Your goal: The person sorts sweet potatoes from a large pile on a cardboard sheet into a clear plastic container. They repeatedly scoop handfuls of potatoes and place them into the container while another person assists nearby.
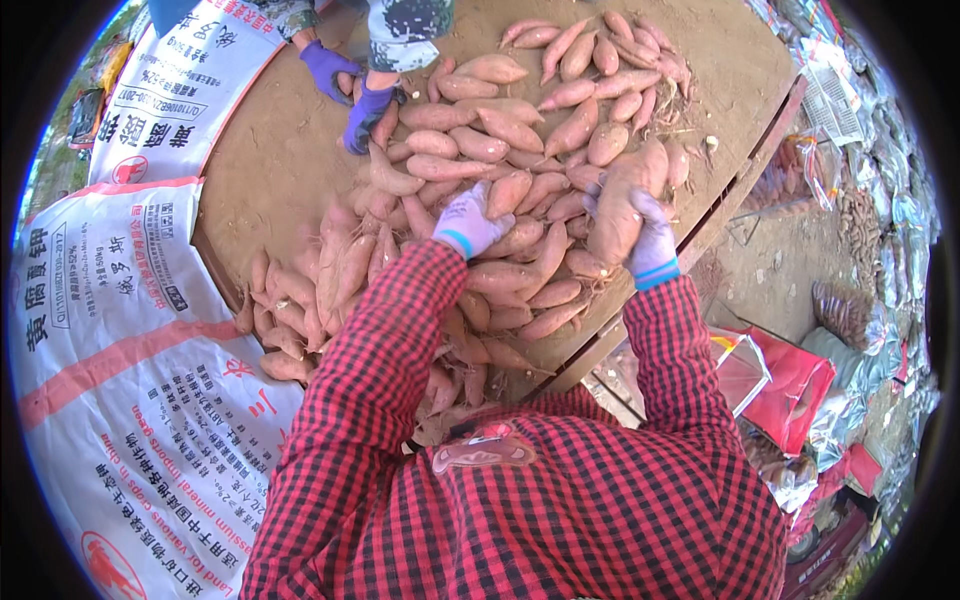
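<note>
Both my hands wear pale lilac gloves with blue cuffs. My left hand (472, 220) has its fingers around a medium sweet potato (509, 193) above the middle of the pile. At the pile's right side my right hand (646, 229) grips a large, long sweet potato (628, 199), with fingers on one side and the thumb on the other. Many pinkish sweet potatoes (499, 277) lie heaped on the brown table (262, 142) beneath and between my hands. Another group of them (600, 56) lies farther back, some with thin roots attached.
Across the table, a person in camouflage sleeves and purple gloves (367, 112) handles sweet potatoes. Printed white woven sacks (135, 315) hang along the left edge. Beyond the table's right edge (739, 176) are a red bag (787, 382) and many filled plastic bags (847, 307) on the ground.
</note>
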Demonstrator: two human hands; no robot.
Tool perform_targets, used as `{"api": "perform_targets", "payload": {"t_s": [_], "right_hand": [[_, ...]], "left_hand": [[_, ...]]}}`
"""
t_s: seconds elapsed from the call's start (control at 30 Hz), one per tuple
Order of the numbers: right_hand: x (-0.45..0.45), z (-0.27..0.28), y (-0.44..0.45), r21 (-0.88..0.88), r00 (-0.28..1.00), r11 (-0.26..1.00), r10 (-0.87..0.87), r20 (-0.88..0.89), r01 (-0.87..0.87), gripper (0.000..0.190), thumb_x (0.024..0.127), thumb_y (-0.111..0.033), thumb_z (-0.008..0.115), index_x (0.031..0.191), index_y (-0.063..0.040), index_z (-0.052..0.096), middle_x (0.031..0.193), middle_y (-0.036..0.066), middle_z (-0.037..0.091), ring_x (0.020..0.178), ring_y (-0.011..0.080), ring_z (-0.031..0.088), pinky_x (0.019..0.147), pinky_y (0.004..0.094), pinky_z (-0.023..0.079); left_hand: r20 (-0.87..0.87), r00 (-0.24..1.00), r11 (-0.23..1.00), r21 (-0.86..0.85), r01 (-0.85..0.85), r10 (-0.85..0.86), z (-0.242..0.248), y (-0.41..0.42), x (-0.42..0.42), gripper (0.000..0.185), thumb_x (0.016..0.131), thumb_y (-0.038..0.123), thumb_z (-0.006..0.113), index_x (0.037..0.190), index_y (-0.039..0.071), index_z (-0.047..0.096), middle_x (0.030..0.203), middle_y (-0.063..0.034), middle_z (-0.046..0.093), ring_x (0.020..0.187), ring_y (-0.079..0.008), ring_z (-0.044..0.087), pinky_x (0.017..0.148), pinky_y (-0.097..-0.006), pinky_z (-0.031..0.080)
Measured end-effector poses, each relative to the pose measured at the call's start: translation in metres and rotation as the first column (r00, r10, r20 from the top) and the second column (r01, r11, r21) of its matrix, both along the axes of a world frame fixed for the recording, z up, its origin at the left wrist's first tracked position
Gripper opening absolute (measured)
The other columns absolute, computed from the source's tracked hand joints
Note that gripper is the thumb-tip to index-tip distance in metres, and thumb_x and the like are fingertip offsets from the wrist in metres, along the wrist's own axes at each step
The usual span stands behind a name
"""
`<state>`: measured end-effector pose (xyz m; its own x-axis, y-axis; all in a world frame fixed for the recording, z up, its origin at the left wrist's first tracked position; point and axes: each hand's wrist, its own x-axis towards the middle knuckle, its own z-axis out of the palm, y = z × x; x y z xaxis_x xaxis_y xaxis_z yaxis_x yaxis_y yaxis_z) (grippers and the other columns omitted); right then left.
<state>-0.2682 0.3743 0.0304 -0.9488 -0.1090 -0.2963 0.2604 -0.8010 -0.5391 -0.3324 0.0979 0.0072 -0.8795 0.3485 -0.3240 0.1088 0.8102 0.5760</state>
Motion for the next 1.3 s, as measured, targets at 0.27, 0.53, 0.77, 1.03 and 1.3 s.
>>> {"api": "perform_targets", "payload": {"t_s": [0.27, 0.53, 0.77, 1.03, 1.3], "right_hand": [[0.065, 0.015, -0.048, -0.055, 0.996, 0.998, 0.032, -0.083, -0.037, 0.088, 0.074, -0.043, 0.081, 0.143, -0.004, 0.042, 0.132, 0.012, 0.055, 0.123, 0.0274, 0.054, 0.109, 0.0408, 0.044], [0.083, 0.025, -0.05, -0.167, 0.992, 0.979, -0.124, -0.037, 0.116, 0.071, 0.083, -0.038, 0.074, 0.139, -0.004, 0.048, 0.133, 0.01, 0.057, 0.122, 0.0255, 0.055, 0.106, 0.0379, 0.046], [0.222, 0.01, 0.093, 0.012, 0.928, 0.931, -0.365, 0.073, 0.366, 0.08, 0.082, -0.043, 0.074, 0.144, -0.003, 0.041, 0.137, 0.011, 0.055, 0.124, 0.0272, 0.054, 0.107, 0.0399, 0.044], [0.44, -0.098, 0.197, 0.595, 0.388, 0.794, -0.514, 0.765, -0.12, 0.087, 0.083, -0.055, 0.074, 0.15, -0.015, 0.037, 0.151, 0.015, 0.041, 0.133, 0.0409, 0.042, 0.093, 0.0742, 0.038], [0.32, -0.092, 0.134, 0.939, 0.96, -0.34, -0.274, -0.054, -0.044, 0.049, 0.09, -0.013, 0.065, 0.135, 0.002, 0.05, 0.121, 0.019, 0.061, 0.111, 0.0278, 0.061, 0.093, 0.0373, 0.051]], "left_hand": [[-0.275, 0.961, 0.904, 0.409, 0.12, -0.003, 0.063, 0.03, 0.079, 0.077, 0.082, 0.036, 0.076, 0.14, -0.004, 0.043, 0.136, -0.0248, 0.053, 0.126, -0.0371, 0.052, 0.107, -0.0429, 0.041], [-0.242, 0.955, 0.982, 0.036, 0.186, -0.172, 0.076, 0.038, 0.152, 0.086, 0.084, 0.044, 0.068, 0.152, 0.007, 0.031, 0.153, -0.0186, 0.037, 0.142, -0.0396, 0.032, 0.117, -0.0514, 0.025], [-0.244, 0.862, 0.827, -0.483, 0.289, -0.444, 0.034, 0.01, 0.147, 0.062, 0.09, 0.042, 0.06, 0.144, 0.017, 0.047, 0.153, -0.0073, 0.04, 0.146, -0.0308, 0.028, 0.115, -0.0538, 0.022], [-0.057, 0.861, 0.673, -0.651, 0.352, -0.505, 0.077, 0.016, 0.089, 0.054, 0.089, 0.039, 0.061, 0.138, 0.016, 0.054, 0.147, -0.0107, 0.045, 0.14, -0.0306, 0.037, 0.113, -0.0528, 0.027], [-0.639, 0.747, 0.825, -0.513, -0.237, -0.183, 0.024, -0.031, 0.095, 0.056, 0.093, 0.03, 0.054, 0.144, 0.011, 0.046, 0.151, -0.0134, 0.038, 0.142, -0.0383, 0.031, 0.113, -0.0556, 0.025]]}}
